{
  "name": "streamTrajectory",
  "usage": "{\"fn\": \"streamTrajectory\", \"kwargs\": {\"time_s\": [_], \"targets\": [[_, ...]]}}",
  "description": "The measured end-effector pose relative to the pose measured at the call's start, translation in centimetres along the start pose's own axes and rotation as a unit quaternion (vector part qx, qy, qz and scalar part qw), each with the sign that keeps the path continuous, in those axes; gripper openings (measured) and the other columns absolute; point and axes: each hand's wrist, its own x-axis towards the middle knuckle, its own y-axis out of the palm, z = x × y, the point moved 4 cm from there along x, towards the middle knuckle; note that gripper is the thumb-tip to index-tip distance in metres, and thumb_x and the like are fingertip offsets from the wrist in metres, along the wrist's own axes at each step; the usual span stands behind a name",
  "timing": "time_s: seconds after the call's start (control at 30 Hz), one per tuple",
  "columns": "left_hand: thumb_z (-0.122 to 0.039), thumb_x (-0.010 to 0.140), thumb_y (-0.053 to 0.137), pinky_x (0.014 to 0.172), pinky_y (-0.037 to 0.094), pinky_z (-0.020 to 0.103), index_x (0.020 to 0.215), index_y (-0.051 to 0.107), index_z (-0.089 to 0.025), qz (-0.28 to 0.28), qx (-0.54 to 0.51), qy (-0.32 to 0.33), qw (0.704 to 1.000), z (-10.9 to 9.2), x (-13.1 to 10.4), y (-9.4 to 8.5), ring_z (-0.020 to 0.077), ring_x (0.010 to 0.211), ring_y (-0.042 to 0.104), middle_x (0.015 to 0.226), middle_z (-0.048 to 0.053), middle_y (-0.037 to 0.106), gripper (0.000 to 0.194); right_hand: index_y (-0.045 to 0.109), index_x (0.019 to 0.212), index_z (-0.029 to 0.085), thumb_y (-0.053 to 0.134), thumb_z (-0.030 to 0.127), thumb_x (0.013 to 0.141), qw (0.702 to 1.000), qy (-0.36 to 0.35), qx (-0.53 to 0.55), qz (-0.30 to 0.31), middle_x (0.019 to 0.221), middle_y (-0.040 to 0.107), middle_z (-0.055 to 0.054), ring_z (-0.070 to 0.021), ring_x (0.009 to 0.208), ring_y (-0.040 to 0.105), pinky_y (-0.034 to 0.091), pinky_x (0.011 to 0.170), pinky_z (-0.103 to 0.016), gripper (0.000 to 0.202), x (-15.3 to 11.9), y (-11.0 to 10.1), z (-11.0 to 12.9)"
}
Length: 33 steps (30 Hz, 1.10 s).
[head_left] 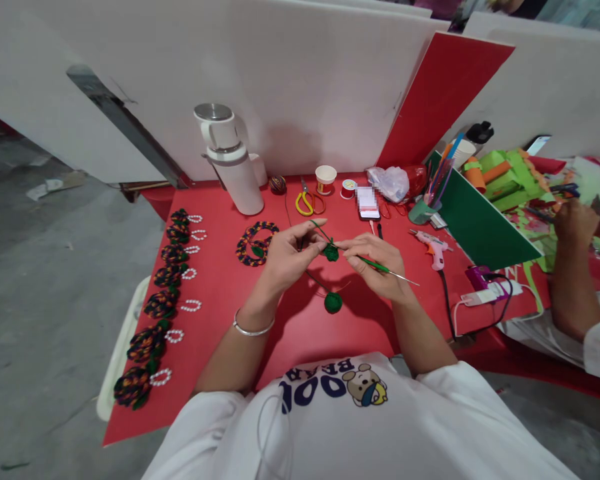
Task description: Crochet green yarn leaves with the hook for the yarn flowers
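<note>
Near the middle of the red table, my left hand [293, 253] pinches a small green crocheted piece [331, 252], with green yarn looped over a finger. My right hand [377, 263] holds a crochet hook with a green grip [375, 265], one end of it at the green piece. The hook's other metal end sticks out to the right, past the hand. Below the piece, a ball of green yarn [333, 302] lies on the table, and a strand runs from it up toward my left hand.
Multicoloured knotted pieces [163, 303] and white bead rings line the left edge. Behind my hands are a tall flask [237, 177], scissors [305, 202], a paper cup [325, 179] and a phone [368, 203]. A pink glue gun [434, 250] lies right, beyond it another person's hand [577, 223].
</note>
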Motion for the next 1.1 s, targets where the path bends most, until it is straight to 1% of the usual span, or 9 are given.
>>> {"fn": "streamTrajectory", "kwargs": {"time_s": [0.17, 0.33, 0.5, 0.73, 0.83, 0.93, 0.97, 1.03, 1.1], "targets": [[-0.023, 0.070, 0.087, 0.070, 0.055, 0.028, 0.109, 0.080, -0.017, 0.006, -0.018, -0.007, 1.000, -0.1, 0.0, 0.0, 0.0146, 0.072, 0.066, 0.076, 0.002, 0.070, 0.039, 0.074, 0.100, 0.029, 0.064, 0.027, 0.098, 0.999, 0.028, 0.031, -0.007, 0.114, 0.081, -0.005, -0.0214, 0.101, 0.074, 0.060, 0.091, -0.045, 0.011, -0.1, -0.1, -0.3], [-0.023, 0.070, 0.087, 0.070, 0.054, 0.028, 0.109, 0.080, -0.017, 0.003, -0.011, -0.004, 1.000, 0.0, 0.0, -0.1, 0.0144, 0.072, 0.066, 0.076, 0.002, 0.071, 0.040, 0.074, 0.102, 0.030, 0.064, 0.026, 0.098, 1.000, 0.017, 0.012, -0.013, 0.115, 0.081, -0.004, -0.0217, 0.101, 0.074, 0.060, 0.091, -0.045, 0.012, -0.2, 0.1, -0.2], [-0.024, 0.069, 0.088, 0.069, 0.054, 0.027, 0.109, 0.080, -0.015, -0.007, -0.005, -0.005, 1.000, 0.1, 0.1, -0.1, 0.0139, 0.070, 0.065, 0.075, 0.002, 0.069, 0.043, 0.073, 0.104, 0.030, 0.062, 0.023, 0.098, 0.999, -0.016, -0.020, -0.027, 0.114, 0.081, -0.005, -0.0217, 0.101, 0.074, 0.060, 0.090, -0.046, 0.015, -0.1, 0.5, 0.2], [-0.021, 0.066, 0.087, 0.067, 0.054, 0.026, 0.114, 0.077, -0.012, -0.013, -0.001, -0.022, 1.000, 0.2, 0.1, 0.0, 0.0126, 0.068, 0.064, 0.073, 0.002, 0.072, 0.051, 0.072, 0.103, 0.027, 0.064, 0.019, 0.095, 0.986, -0.087, -0.144, -0.018, 0.117, 0.080, -0.009, -0.0231, 0.100, 0.075, 0.060, 0.087, -0.046, 0.014, -0.4, 1.9, 0.9], [-0.019, 0.066, 0.084, 0.068, 0.054, 0.025, 0.116, 0.076, -0.012, -0.017, 0.009, -0.018, 1.000, 0.2, 0.0, 0.2, 0.0125, 0.069, 0.065, 0.074, 0.002, 0.072, 0.051, 0.071, 0.109, 0.027, 0.064, 0.016, 0.094, 0.979, -0.107, -0.171, -0.036, 0.117, 0.079, -0.011, -0.0238, 0.103, 0.074, 0.060, 0.086, -0.045, 0.019, -0.8, 2.4, 0.9], [-0.016, 0.068, 0.081, 0.069, 0.055, 0.025, 0.114, 0.077, -0.014, -0.016, 0.025, 0.005, 1.000, -0.1, 0.0, 0.2, 0.0124, 0.071, 0.065, 0.075, 0.001, 0.071, 0.047, 0.070, 0.114, 0.028, 0.064, 0.015, 0.094, 0.978, -0.110, -0.167, -0.058, 0.117, 0.077, -0.011, -0.0238, 0.104, 0.073, 0.061, 0.087, -0.044, 0.024, -1.1, 2.6, 0.8], [-0.015, 0.068, 0.080, 0.069, 0.055, 0.024, 0.113, 0.078, -0.015, -0.016, 0.033, 0.013, 0.999, -0.2, 0.0, 0.2, 0.0123, 0.072, 0.065, 0.079, 0.002, 0.071, 0.045, 0.070, 0.114, 0.028, 0.064, 0.015, 0.094, 0.980, -0.105, -0.159, -0.058, 0.117, 0.077, -0.010, -0.0237, 0.104, 0.073, 0.061, 0.088, -0.044, 0.025, -1.2, 2.6, 0.7], [-0.013, 0.067, 0.079, 0.068, 0.055, 0.023, 0.112, 0.078, -0.016, -0.007, 0.048, 0.021, 0.999, -0.5, -0.1, 0.1, 0.0115, 0.073, 0.065, 0.095, 0.005, 0.074, 0.045, 0.070, 0.114, 0.030, 0.064, 0.016, 0.095, 0.985, -0.096, -0.134, -0.048, 0.116, 0.078, -0.009, -0.0233, 0.104, 0.074, 0.060, 0.088, -0.044, 0.025, -1.1, 2.6, 0.6], [-0.012, 0.066, 0.081, 0.067, 0.055, 0.023, 0.115, 0.078, -0.017, 0.028, 0.050, 0.010, 0.998, -0.5, -0.1, 0.2, 0.0103, 0.073, 0.065, 0.114, 0.009, 0.073, 0.049, 0.071, 0.112, 0.030, 0.064, 0.017, 0.095, 0.989, -0.095, -0.108, -0.042, 0.114, 0.078, -0.008, -0.0228, 0.102, 0.074, 0.060, 0.088, -0.044, 0.023, -1.1, 2.5, 0.4]]}}
